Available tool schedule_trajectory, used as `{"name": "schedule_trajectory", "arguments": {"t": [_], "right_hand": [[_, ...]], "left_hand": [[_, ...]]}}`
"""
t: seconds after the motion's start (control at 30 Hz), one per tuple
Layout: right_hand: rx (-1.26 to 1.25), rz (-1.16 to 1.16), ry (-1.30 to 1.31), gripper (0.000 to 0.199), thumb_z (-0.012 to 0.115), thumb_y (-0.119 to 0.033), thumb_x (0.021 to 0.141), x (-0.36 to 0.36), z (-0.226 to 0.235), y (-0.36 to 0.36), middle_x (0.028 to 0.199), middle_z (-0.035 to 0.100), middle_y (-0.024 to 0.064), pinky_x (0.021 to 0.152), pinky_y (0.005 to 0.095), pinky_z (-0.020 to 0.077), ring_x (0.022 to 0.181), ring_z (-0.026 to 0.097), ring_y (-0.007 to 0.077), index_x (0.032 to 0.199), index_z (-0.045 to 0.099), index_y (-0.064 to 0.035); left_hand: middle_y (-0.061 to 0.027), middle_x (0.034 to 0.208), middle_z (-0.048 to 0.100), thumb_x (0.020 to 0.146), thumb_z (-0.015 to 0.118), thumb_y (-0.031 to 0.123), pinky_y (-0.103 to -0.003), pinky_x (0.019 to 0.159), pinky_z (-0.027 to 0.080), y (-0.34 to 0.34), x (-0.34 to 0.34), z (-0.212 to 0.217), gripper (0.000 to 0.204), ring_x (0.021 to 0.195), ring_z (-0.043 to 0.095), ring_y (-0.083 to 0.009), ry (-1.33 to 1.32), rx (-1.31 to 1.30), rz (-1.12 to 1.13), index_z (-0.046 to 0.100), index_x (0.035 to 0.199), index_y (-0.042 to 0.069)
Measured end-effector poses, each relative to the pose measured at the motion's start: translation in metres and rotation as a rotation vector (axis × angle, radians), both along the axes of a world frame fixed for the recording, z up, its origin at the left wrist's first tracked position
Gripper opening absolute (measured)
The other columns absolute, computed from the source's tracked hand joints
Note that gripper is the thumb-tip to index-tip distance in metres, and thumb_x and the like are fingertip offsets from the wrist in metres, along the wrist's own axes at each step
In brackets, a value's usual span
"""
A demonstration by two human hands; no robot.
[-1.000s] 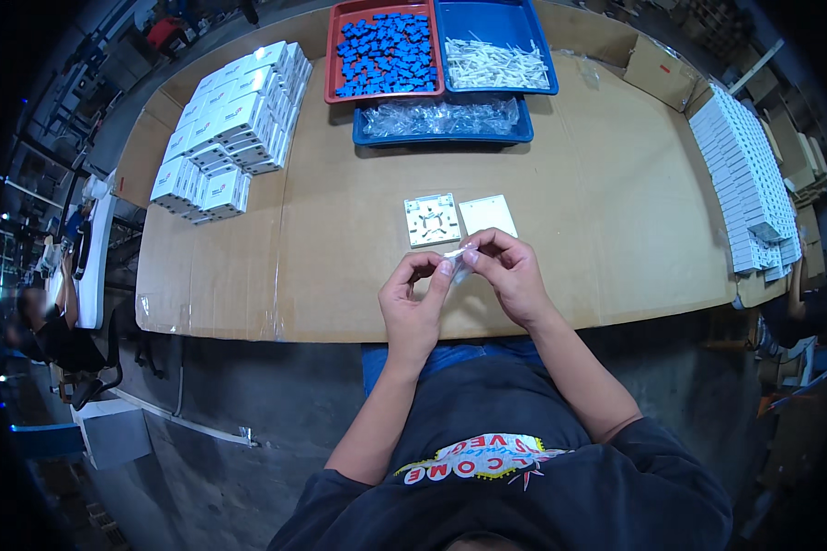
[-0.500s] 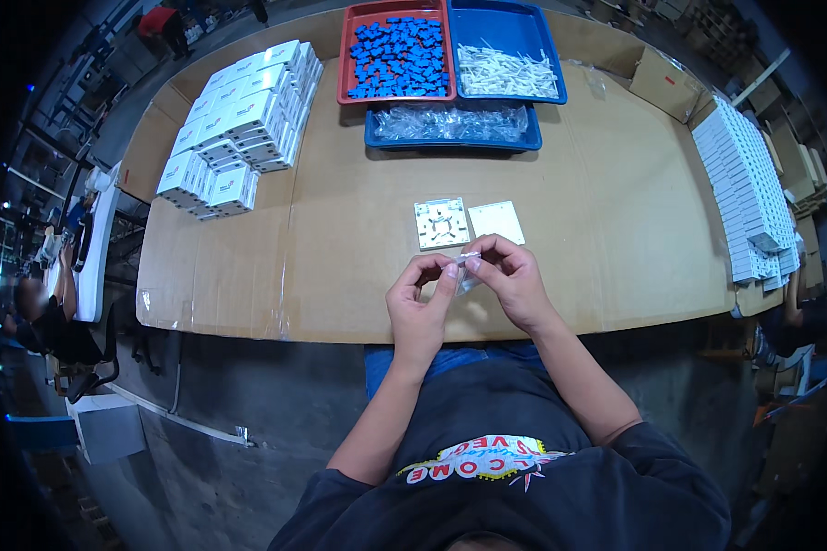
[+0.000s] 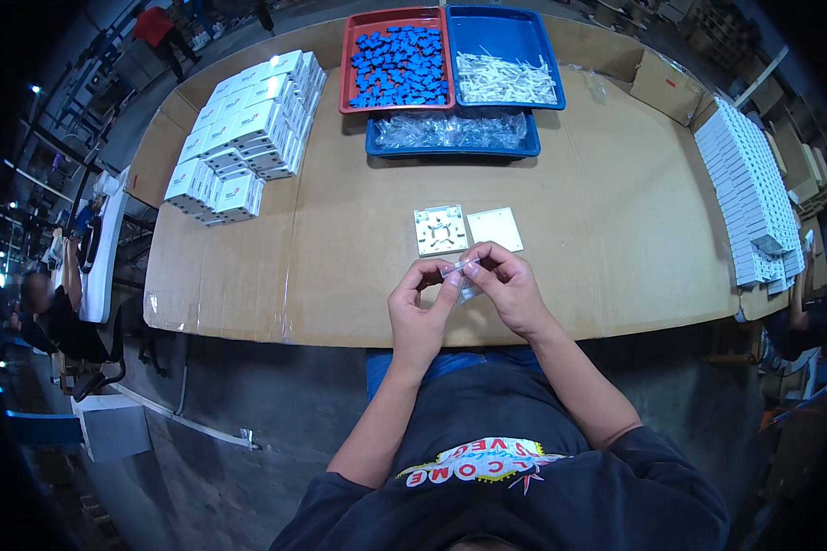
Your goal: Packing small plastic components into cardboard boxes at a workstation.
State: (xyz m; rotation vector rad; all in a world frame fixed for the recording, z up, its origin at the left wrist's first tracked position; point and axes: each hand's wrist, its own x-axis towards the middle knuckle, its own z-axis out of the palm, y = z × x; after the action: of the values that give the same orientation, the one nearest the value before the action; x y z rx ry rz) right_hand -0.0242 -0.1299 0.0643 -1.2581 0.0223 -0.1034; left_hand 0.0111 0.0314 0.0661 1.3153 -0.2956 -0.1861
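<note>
Between my two hands is a small clear plastic bag (image 3: 469, 290), its top edge pinched by the fingers of both. My left hand (image 3: 419, 301) grips one side with thumb and forefinger. My right hand (image 3: 513, 292) pinches the other side close by. What lies inside the bag is too small to make out. Just beyond my fingertips an open white plastic box base (image 3: 440, 230) with moulded inner parts lies on the cardboard-covered table. Beside it on the right is a flat white square cover (image 3: 494, 230), partly behind my right hand.
Stacked white boxes (image 3: 239, 129) stand at the left, more white pieces (image 3: 746, 188) at the right. At the back are a red tray (image 3: 344, 73) of blue parts, a blue tray (image 3: 487, 32) of white sticks, and a blue tray (image 3: 450, 154) of clear bags. Cardboard walls (image 3: 606, 57) edge the table.
The bag's top edge now shows more widely stretched between my fingertips. Both hands stay in nearly the same place, and the view has shifted slightly.
</note>
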Motion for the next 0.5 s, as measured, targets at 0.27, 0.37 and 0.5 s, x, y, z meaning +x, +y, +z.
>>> {"name": "schedule_trajectory", "arguments": {"t": [0.27, 0.37, 0.5], "right_hand": [[-0.028, 0.041, -0.016, 0.011, 0.065, -0.008, 0.105, -0.0014, -0.0017, -0.0057, 0.108, 0.066, 0.0025, 0.088, 0.0262, 0.0544, 0.1, 0.063, 0.0077, 0.113, 0.063, -0.0009], [-0.014, 0.059, -0.015, 0.011, 0.065, -0.007, 0.105, -0.0006, -0.0026, -0.0086, 0.11, 0.064, 0.0023, 0.088, 0.0264, 0.0543, 0.101, 0.062, 0.0079, 0.113, 0.063, -0.001], [0.001, 0.042, -0.037, 0.011, 0.066, -0.008, 0.105, 0.0011, -0.0031, -0.0086, 0.109, 0.065, 0.0024, 0.089, 0.0268, 0.0543, 0.101, 0.063, 0.0085, 0.113, 0.063, -0.0008]], "left_hand": [[-0.0051, 0.101, 0.071, 0.099, 0.072, 0.009, -0.03, 0.094, 0.051, -0.0024, 0.0004, -0.0024, 0.013, 0.101, 0.066, -0.0142, -0.061, 0.084, 0.008, 0.07, 0.105, -0.002], [-0.0049, 0.101, 0.071, 0.1, 0.073, 0.011, -0.03, 0.094, 0.051, -0.0047, 0.0001, -0.0003, 0.014, 0.101, 0.066, -0.0138, -0.082, 0.105, 0.012, 0.07, 0.105, -0.002], [-0.0048, 0.102, 0.071, 0.1, 0.074, 0.011, -0.029, 0.093, 0.051, -0.0057, 0.0, -0.0002, 0.014, 0.099, 0.066, -0.0129, -0.027, 0.045, 0.01, 0.069, 0.105, -0.001]]}}
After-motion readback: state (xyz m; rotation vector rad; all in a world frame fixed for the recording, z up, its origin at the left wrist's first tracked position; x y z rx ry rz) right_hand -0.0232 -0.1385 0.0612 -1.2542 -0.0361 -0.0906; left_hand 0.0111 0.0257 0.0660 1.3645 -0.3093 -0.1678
